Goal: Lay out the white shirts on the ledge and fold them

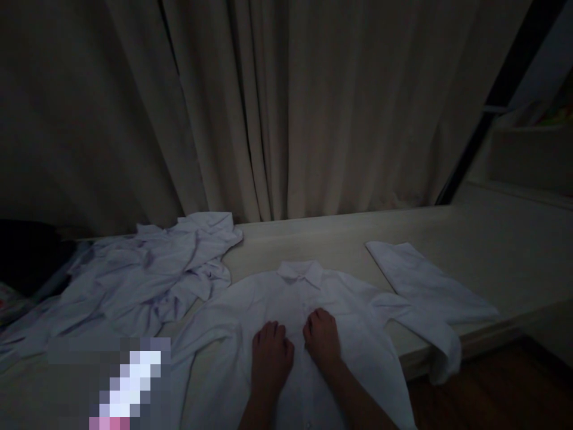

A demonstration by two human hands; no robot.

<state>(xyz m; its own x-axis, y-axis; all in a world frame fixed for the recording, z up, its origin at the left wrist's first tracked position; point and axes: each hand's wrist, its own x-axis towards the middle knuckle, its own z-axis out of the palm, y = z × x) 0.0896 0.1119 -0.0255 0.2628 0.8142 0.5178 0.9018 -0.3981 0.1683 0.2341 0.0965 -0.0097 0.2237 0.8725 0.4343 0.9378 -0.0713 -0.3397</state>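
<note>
A white long-sleeved shirt [290, 304] lies spread on its back on the pale surface, its collar [301, 272] pointing away from me. Its button front runs down between my hands. My left hand [272, 355] rests on the chest on the left side, fingers curled against the cloth. On the other side of the button front, my right hand [323, 337] also has bent fingers closed on the fabric. My fingertips are partly hidden, so the exact hold is hard to see. The right-side sleeve [447, 352] hangs over the front edge.
Crumpled white clothes [147, 269] are heaped on the left, with a dark item [27, 251] beyond. A folded white garment [430, 283] lies on the right. Beige curtains [349, 107] hang behind the pale surface [331, 239]. A blurred-out patch [129, 382] covers the lower left.
</note>
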